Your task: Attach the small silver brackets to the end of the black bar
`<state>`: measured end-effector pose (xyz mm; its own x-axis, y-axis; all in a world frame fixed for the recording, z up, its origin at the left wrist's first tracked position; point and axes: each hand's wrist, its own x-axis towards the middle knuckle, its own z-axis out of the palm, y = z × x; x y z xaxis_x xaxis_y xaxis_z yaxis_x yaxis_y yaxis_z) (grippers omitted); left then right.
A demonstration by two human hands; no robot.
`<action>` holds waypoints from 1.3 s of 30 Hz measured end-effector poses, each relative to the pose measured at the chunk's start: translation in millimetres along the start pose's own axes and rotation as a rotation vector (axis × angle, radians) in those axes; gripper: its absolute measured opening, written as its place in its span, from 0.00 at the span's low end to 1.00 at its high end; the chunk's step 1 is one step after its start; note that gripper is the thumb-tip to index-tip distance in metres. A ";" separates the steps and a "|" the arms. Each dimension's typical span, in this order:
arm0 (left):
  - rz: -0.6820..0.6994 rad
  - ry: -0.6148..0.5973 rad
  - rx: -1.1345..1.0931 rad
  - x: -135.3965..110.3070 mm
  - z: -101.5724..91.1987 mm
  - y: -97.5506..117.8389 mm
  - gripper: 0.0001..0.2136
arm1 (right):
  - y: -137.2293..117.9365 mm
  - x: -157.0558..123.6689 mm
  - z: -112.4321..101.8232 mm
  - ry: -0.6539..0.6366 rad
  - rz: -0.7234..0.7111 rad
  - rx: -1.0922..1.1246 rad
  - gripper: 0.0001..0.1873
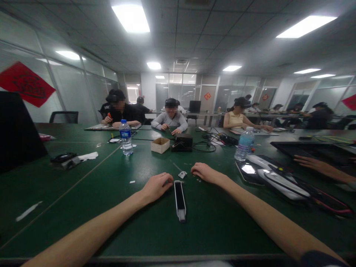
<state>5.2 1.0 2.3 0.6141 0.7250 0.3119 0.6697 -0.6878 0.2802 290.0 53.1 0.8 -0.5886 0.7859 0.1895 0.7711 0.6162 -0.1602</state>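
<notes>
A long, narrow device (180,200) with a black face, white rim and grey near end lies upright in view on the green table. My left hand (157,187) rests beside its far end, fingers curled inward; whatever they may hold is hidden. Farther right, my right hand (205,172) is bent down to the tabletop with its fingers drawn together, and their tips are too small to make out. Between the hands sits a small pale plate-like part (182,174). Several tiny pieces (198,180) lie just under my right hand.
Beyond the hands stand an open cardboard box (160,145), a black box (182,142) and tangled cables. Water bottles (126,137) flank the area. At right are white-and-black devices (280,180), a black tray (319,148) and another person's hand (319,167). People sit opposite.
</notes>
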 end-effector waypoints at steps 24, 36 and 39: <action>0.019 0.001 -0.048 -2.0 2.6 -6.3 0.06 | -0.7 -23.2 -22.8 -0.005 0.154 0.085 0.05; 0.004 -0.013 -0.039 -1.6 3.2 -5.5 0.05 | -4.8 -20.4 -12.7 -0.026 0.165 0.116 0.07; 0.001 -0.017 -0.034 -1.5 2.1 -4.8 0.05 | -7.8 -20.8 -14.8 -0.014 0.165 0.114 0.09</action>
<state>1.9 3.3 -1.4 0.6220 0.7244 0.2973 0.6543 -0.6894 0.3108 299.8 31.2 12.5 -0.4606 0.8768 0.1385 0.8253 0.4804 -0.2967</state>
